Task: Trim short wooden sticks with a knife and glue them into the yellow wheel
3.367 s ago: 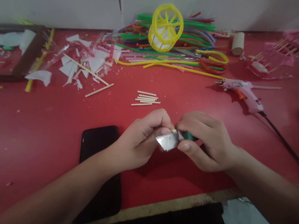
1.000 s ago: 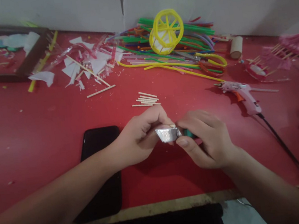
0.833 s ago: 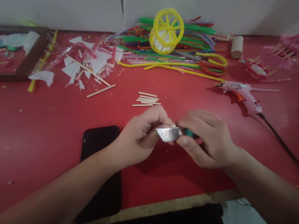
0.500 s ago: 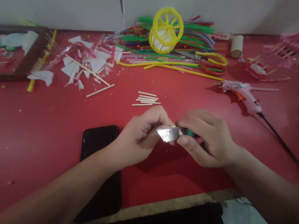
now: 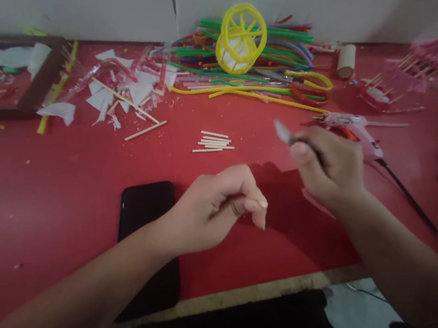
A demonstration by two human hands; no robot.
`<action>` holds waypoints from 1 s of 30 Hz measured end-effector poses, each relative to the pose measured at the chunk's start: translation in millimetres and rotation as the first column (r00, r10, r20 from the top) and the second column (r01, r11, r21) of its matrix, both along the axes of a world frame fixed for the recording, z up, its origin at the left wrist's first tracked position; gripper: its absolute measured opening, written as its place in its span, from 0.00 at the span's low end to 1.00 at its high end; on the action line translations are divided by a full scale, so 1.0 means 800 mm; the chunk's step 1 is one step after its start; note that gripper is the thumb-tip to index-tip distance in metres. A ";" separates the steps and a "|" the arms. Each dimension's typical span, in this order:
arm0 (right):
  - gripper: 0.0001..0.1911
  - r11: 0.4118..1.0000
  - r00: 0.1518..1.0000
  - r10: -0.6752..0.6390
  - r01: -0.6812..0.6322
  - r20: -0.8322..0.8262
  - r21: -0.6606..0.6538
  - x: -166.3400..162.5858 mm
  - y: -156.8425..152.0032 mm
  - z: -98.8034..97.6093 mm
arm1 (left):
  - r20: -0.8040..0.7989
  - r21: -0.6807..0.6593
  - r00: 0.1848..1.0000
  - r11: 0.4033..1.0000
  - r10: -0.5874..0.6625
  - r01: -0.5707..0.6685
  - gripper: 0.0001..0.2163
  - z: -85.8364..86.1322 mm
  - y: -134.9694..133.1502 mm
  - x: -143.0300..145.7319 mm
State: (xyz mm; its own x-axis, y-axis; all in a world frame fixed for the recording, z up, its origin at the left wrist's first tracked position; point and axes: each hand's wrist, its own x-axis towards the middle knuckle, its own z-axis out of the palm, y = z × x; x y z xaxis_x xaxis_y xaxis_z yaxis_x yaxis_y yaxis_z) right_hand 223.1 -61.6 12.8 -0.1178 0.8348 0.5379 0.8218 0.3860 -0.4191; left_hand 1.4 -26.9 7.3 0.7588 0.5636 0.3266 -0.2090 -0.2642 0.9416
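Note:
My left hand [image 5: 219, 207] is closed in a pinch over the red table, a pale end of a wooden stick [image 5: 263, 203] showing at the fingertips. The rest of that stick is hidden by the fingers. To its right, my right hand [image 5: 329, 167] wraps round a craft knife [image 5: 283, 132], blade pointing up and left, apart from the stick. The blade is blurred and most of the handle is covered. Just beyond my hands lies a small group of short cut wooden sticks [image 5: 214, 143]. A black phone [image 5: 144, 210] lies partly under my left forearm.
A pink glue gun [image 5: 354, 126] with a black cord lies beyond my right hand. Farther back are a yellow wheel-shaped craft piece [image 5: 244, 35], colourful pipe cleaners [image 5: 286, 37], scissors [image 5: 310, 89], paper scraps [image 5: 143, 88] and a brown frame [image 5: 41, 77]. A cardboard-coloured roll [image 5: 346, 62] stands back right.
My right hand has drawn the knife away from the stick, up and to the right, and turned the blade upward. My left hand has stayed nearly in place, still pinching.

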 end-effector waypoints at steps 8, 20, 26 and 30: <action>0.13 0.996 0.994 -0.062 0.067 -0.090 0.051 -0.016 -0.003 -0.003 | 0.015 -0.153 0.993 0.982 0.118 -0.114 0.05 -0.007 0.004 0.002; 0.11 0.998 0.995 -0.046 0.049 -0.088 0.026 -0.017 -0.003 -0.003 | 0.078 -0.500 0.993 0.865 0.083 -0.034 0.05 -0.003 0.006 0.007; 0.17 0.996 0.997 0.073 -0.071 -0.039 0.047 -0.018 -0.003 0.002 | 0.097 -0.627 0.981 0.776 0.168 -0.071 0.07 -0.005 0.014 0.005; 0.13 0.975 0.975 0.211 -0.215 0.063 0.064 -0.024 -0.005 0.002 | 0.108 -0.731 0.969 0.678 0.223 -0.075 0.08 -0.002 0.015 0.006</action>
State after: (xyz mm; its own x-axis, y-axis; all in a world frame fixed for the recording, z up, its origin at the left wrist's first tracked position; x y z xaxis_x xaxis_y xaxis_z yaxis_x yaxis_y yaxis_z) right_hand 204.2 -65.7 14.6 -0.3201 0.7477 0.5817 0.7388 0.5815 -0.3408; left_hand 6.3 -15.2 6.0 0.6155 0.7804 -0.1099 -0.4056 0.4332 0.8048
